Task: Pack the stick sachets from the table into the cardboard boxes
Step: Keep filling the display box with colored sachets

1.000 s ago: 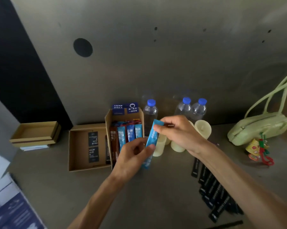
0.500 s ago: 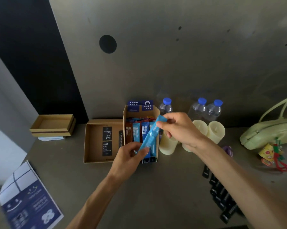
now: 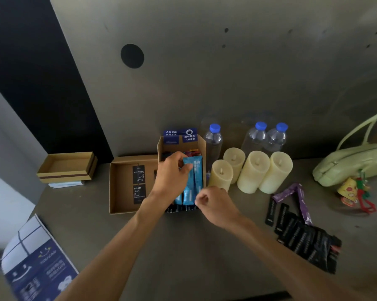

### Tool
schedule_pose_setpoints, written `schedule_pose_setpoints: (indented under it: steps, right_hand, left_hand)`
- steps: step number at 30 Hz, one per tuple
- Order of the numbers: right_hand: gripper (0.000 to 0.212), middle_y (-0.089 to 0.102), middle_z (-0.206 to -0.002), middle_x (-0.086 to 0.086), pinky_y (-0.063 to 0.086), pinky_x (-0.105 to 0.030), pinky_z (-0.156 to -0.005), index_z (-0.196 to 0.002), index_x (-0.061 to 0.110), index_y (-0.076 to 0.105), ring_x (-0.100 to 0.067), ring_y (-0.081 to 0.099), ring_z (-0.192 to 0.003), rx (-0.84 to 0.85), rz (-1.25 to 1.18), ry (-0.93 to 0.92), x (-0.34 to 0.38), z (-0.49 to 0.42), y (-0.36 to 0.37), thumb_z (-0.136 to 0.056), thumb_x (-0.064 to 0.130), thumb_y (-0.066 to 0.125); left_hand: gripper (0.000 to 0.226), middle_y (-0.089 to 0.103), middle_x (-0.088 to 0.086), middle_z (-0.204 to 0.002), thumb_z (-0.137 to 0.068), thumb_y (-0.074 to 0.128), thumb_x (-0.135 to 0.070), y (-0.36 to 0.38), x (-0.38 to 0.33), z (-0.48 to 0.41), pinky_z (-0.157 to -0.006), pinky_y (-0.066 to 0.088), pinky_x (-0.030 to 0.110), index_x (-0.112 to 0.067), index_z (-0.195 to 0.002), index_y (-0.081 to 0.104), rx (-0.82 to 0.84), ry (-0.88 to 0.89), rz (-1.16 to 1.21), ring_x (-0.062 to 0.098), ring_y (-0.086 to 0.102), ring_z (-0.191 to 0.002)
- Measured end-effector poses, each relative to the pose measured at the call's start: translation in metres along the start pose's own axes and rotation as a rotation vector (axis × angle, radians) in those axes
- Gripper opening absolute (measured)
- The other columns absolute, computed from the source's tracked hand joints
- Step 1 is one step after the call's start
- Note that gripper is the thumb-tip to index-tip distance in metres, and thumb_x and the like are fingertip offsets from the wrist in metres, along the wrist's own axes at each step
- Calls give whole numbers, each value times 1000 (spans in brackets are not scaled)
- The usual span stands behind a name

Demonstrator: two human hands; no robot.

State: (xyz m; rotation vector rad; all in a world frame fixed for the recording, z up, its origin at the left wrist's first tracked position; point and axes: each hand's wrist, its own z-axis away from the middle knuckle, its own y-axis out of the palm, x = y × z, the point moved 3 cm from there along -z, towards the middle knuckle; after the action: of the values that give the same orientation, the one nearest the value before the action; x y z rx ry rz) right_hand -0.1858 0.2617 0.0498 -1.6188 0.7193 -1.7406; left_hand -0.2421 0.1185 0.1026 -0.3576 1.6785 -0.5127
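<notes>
fingers (image 3: 184,169) of left hand (image 3: 170,179) pinched on top end of blue sachet (image 3: 189,187), in open box (image 3: 203,148); right hand (image 3: 215,206) curled at its lower end, grip unclear | likely light, floppy, slick; best pinched at ends | black sachets (image 3: 307,237) loose on table (image 3: 183,246)

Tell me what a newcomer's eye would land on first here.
The hands at the centre: the left hand pinches the top of a blue sachet in the open cardboard box, the right hand curled at its near corner. Right of them stand four cream candles, with a heap of black sachets lying nearer on the table.
</notes>
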Motion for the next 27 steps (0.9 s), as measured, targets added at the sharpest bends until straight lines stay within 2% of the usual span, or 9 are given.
schedule_pose_setpoints:
  steps: [4, 10, 13, 17, 22, 27]
  right_hand:
    - [17, 70, -78, 5, 60, -38, -71, -76, 21, 64, -12, 67, -74, -117, 23, 156, -18, 0, -2, -90, 30, 66]
    - [22, 70, -85, 2, 60, -43, -78, -80, 23, 60, -19, 68, -82, -73, 9, 253, -29, -4, -2, -87, 41, 71]
    - [28, 69, -85, 0, 60, -44, -76, -81, 23, 58, -22, 68, -81, -66, 22, 275, -28, -7, 6, -85, 47, 71]
    - [30, 68, -86, 1, 60, -43, -76, -86, 20, 60, -21, 67, -80, -71, 36, 279, -30, -11, 11, -85, 49, 69]
    - [27, 69, -92, -1, 57, -37, -74, -95, 19, 64, -24, 68, -86, -72, 48, 290, -29, -14, 12, -89, 46, 66]
    - [31, 71, -101, -3, 55, -37, -77, -105, 19, 67, -26, 68, -95, -75, 95, 279, -28, -14, 12, -92, 47, 64]
  left_hand:
    - [16, 68, 4, -106, -97, 60, -24, 22, 10, -13, -79, 61, 39, -17, -111, 59, -4, -9, -55, 17, 67, -94]
    - [23, 65, 3, -113, -97, 61, -21, 43, 12, -17, -83, 59, 33, -17, -119, 53, -41, -5, -19, 15, 66, -98]
    - [34, 60, 1, -121, -94, 64, -15, 44, 12, -14, -89, 58, 37, -20, -124, 49, -82, 78, -42, 14, 62, -108]
    - [43, 44, 3, -133, -93, 63, -13, 38, 14, -3, -88, 58, 41, -20, -132, 45, -77, 200, -220, 23, 61, -111]
    - [69, 32, 1, -140, -91, 68, -23, 47, 29, 1, -93, 56, 36, -23, -149, 31, 95, 276, -602, 24, 56, -119]
    - [77, 32, 0, -143, -89, 70, -19, 56, 36, 2, -96, 53, 35, -23, -153, 26, 107, 317, -635, 24, 56, -120]
